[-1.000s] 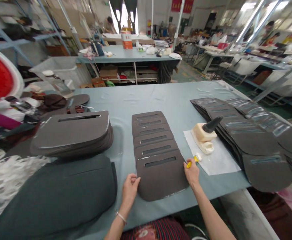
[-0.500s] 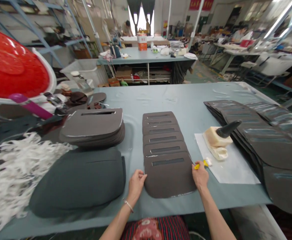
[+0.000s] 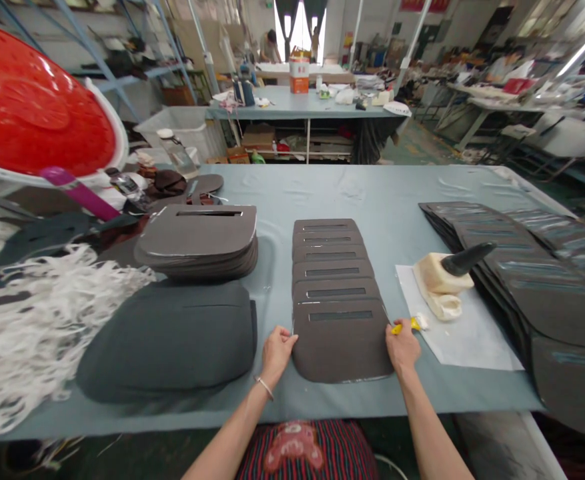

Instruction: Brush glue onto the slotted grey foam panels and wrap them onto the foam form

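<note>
Dark grey foam panel [image 3: 342,350] lies near the front edge of the surface [image 3: 352,193]. Left hand [image 3: 278,353] and right hand [image 3: 401,350] stand apart at its sides, the right pinching a yellow tube [image 3: 403,327].

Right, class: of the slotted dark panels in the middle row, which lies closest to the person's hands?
The front panel, between the left hand and right hand; the rest lie beyond it.

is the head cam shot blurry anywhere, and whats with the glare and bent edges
Head view: no obvious motion blur on the left hand or right hand; wide-angle distortion makes the blue shelf upright lean; the bright opening at the back blows out white; pale glare streaks cross the dark panel stack.
</note>
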Available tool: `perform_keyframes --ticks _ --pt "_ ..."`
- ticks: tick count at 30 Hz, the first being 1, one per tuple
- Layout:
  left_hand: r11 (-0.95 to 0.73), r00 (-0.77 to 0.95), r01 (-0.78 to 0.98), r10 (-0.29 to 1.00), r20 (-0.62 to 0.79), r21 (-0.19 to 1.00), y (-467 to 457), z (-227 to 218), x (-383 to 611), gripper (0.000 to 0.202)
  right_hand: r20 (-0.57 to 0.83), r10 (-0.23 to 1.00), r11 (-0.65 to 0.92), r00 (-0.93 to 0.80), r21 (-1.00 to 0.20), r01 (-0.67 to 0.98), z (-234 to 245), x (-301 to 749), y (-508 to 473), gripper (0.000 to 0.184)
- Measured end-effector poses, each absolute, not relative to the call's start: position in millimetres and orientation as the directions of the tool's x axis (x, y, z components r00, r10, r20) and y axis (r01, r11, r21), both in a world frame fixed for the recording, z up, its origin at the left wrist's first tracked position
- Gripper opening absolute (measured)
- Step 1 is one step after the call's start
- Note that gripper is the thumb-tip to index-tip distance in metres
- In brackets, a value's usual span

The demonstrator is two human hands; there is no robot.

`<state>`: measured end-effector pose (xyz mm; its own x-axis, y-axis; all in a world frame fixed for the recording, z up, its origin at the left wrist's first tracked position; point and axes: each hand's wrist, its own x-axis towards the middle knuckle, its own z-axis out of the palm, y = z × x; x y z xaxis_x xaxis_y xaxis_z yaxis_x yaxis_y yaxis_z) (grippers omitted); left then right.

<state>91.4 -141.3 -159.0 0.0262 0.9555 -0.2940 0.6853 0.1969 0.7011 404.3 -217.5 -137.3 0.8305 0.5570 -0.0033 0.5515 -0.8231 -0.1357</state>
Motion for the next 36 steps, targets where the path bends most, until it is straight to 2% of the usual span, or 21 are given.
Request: perform_keyframes --ticks 5,15,36 --pt "0.196 0.039 0.732 0.944 -0.327 0.652 -141 -153 93 0.017 0.005 0.557 -0.824 0.83 -0.122 0.553 -137 402 -216 0.027" --pt "0.026 0.152 0.808 0.956 -0.251 0.589 -149 -138 96 0.009 -0.04 0.546 -0.833 0.837 -0.131 0.537 -127 397 -216 0.028" --pt "0.047 0.138 0.816 0.952 -0.273 0.576 -149 -131 94 0.013 -0.072 0.555 -0.829 0.829 -0.13 0.544 -131 399 -213 0.031"
